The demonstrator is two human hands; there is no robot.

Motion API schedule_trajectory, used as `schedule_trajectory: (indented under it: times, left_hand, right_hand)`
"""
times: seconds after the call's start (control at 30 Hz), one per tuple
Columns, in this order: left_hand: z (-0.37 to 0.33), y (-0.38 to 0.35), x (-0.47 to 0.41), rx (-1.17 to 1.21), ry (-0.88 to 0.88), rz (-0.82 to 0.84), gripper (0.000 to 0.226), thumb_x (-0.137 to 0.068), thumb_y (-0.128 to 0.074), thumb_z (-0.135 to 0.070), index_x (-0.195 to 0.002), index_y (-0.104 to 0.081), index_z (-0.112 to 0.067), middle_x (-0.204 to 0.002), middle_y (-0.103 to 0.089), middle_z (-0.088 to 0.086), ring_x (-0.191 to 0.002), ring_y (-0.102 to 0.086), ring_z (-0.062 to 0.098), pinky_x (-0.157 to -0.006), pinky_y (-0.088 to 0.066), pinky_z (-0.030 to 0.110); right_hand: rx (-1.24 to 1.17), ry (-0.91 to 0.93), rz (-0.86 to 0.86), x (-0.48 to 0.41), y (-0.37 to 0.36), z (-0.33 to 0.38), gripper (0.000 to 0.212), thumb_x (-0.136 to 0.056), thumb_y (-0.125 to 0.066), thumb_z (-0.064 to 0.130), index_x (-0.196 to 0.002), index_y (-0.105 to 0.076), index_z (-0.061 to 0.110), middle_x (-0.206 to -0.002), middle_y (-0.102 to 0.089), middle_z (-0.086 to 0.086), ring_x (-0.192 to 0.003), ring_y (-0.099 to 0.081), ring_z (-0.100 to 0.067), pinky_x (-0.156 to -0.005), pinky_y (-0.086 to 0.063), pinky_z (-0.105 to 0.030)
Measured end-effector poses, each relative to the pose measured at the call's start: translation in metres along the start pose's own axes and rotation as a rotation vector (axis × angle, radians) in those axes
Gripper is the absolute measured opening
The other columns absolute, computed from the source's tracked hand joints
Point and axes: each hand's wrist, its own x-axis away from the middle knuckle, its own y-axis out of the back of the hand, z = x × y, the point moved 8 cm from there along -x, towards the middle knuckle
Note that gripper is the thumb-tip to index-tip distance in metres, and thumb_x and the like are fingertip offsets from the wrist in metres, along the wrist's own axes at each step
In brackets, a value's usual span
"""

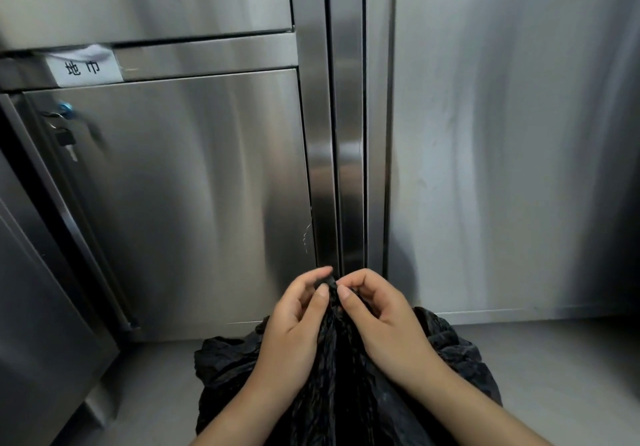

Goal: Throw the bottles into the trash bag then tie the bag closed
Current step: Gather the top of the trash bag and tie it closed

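Observation:
A black crinkled trash bag [349, 386] stands on the grey floor at the bottom centre, its top gathered into a narrow neck. My left hand [294, 324] pinches the top of that neck between thumb and fingers from the left. My right hand [377, 317] pinches the same gathered top from the right, thumb tip close to the left thumb. Both forearms come in from the bottom edge. No bottles are visible; the inside of the bag is hidden.
Stainless steel cabinets fill the view ahead. A lower door [180, 196] carries a lock with keys [64, 127] at its left. A white label [86, 68] sits above it. Another steel unit [41, 307] juts out at the left.

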Motion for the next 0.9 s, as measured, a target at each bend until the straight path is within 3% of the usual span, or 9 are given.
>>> schedule_trajectory:
  times: [0.1, 0.23, 0.43, 0.57, 0.73, 0.9]
  left_hand:
    - [0.000, 0.004, 0.000, -0.025, -0.018, -0.045, 0.011, -0.088, -0.057, -0.018, -0.089, -0.067, -0.022, -0.088, -0.072, 0.002, -0.085, -0.067, 0.014, -0.074, -0.051, 0.018]
    - [0.002, 0.006, -0.002, -0.032, 0.004, -0.046, 0.011, -0.081, -0.067, -0.016, -0.080, -0.069, -0.026, -0.081, -0.073, 0.003, -0.076, -0.069, 0.015, -0.068, -0.053, 0.018]
    - [-0.001, 0.008, -0.003, -0.035, 0.001, 0.004, 0.007, -0.074, -0.072, -0.027, -0.081, -0.071, -0.029, -0.080, -0.075, 0.000, -0.073, -0.071, 0.014, -0.066, -0.053, 0.017]
    - [-0.005, 0.005, -0.001, 0.021, -0.007, 0.035, 0.020, -0.074, -0.063, -0.039, -0.085, -0.073, -0.025, -0.085, -0.076, -0.002, -0.080, -0.071, 0.010, -0.068, -0.051, 0.014]
    - [-0.009, 0.008, -0.001, -0.126, -0.055, 0.042, 0.013, -0.087, -0.061, -0.023, -0.084, -0.072, -0.029, -0.084, -0.075, -0.007, -0.080, -0.069, 0.006, -0.069, -0.049, 0.012]
    - [-0.014, 0.009, -0.003, -0.211, -0.085, 0.030, 0.018, -0.089, -0.058, -0.016, -0.082, -0.070, -0.027, -0.083, -0.074, -0.010, -0.080, -0.068, 0.004, -0.072, -0.048, 0.012]
  right_hand:
    - [-0.031, -0.035, 0.026, -0.001, 0.001, -0.003, 0.008, -0.090, -0.059, 0.015, -0.083, -0.062, 0.018, -0.073, -0.063, 0.014, -0.072, -0.056, 0.000, -0.069, -0.042, -0.014]
    - [-0.019, -0.048, 0.054, -0.003, 0.003, -0.005, 0.008, -0.088, -0.063, 0.016, -0.080, -0.062, 0.017, -0.073, -0.064, 0.012, -0.072, -0.058, -0.001, -0.068, -0.043, -0.014]
    - [0.005, -0.018, 0.059, -0.003, 0.008, -0.003, 0.008, -0.088, -0.063, 0.016, -0.081, -0.064, 0.020, -0.075, -0.065, 0.006, -0.074, -0.058, -0.005, -0.070, -0.044, -0.016]
    - [0.003, -0.027, 0.017, -0.005, 0.012, -0.002, 0.009, -0.089, -0.062, 0.019, -0.080, -0.063, 0.022, -0.071, -0.063, 0.005, -0.068, -0.056, -0.007, -0.065, -0.044, -0.021]
    - [0.026, -0.080, -0.031, -0.007, 0.018, -0.007, 0.012, -0.089, -0.059, 0.027, -0.078, -0.059, 0.022, -0.053, -0.052, 0.004, -0.053, -0.042, -0.012, -0.054, -0.036, -0.026]
    - [0.004, -0.117, -0.063, -0.010, 0.022, -0.008, 0.013, -0.089, -0.058, 0.032, -0.079, -0.059, 0.025, -0.058, -0.057, -0.016, -0.053, -0.047, -0.018, -0.056, -0.040, -0.030]
